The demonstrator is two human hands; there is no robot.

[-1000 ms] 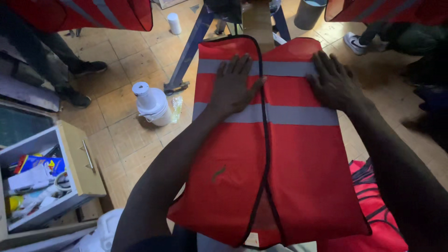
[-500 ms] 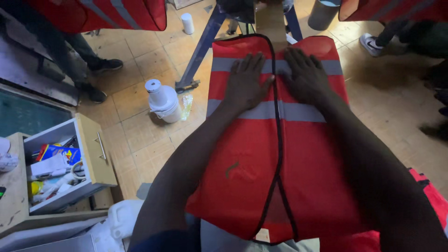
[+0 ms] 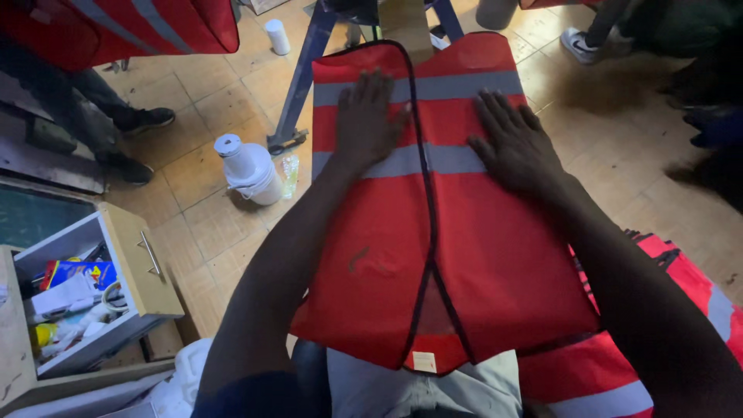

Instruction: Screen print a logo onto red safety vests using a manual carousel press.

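A red safety vest (image 3: 402, 255) with grey reflective bands and black edging lies spread flat in front of me, its two front panels meeting along a dark centre seam. My left hand (image 3: 370, 116) rests palm down on the left panel, fingers spread over the upper grey band. My right hand (image 3: 515, 143) lies flat on the right panel, between the two bands. Neither hand grips anything.
A white plastic jug (image 3: 249, 169) stands on the tiled floor at left, beside a blue metal leg (image 3: 303, 73). An open wooden drawer (image 3: 93, 290) with clutter sits lower left. More red vests (image 3: 665, 340) lie lower right and hang upper left. Other people's shoes (image 3: 147, 120) stand nearby.
My right hand slid from near the centre seam out to the right and down the right panel. My left hand stays pressed on the left panel.
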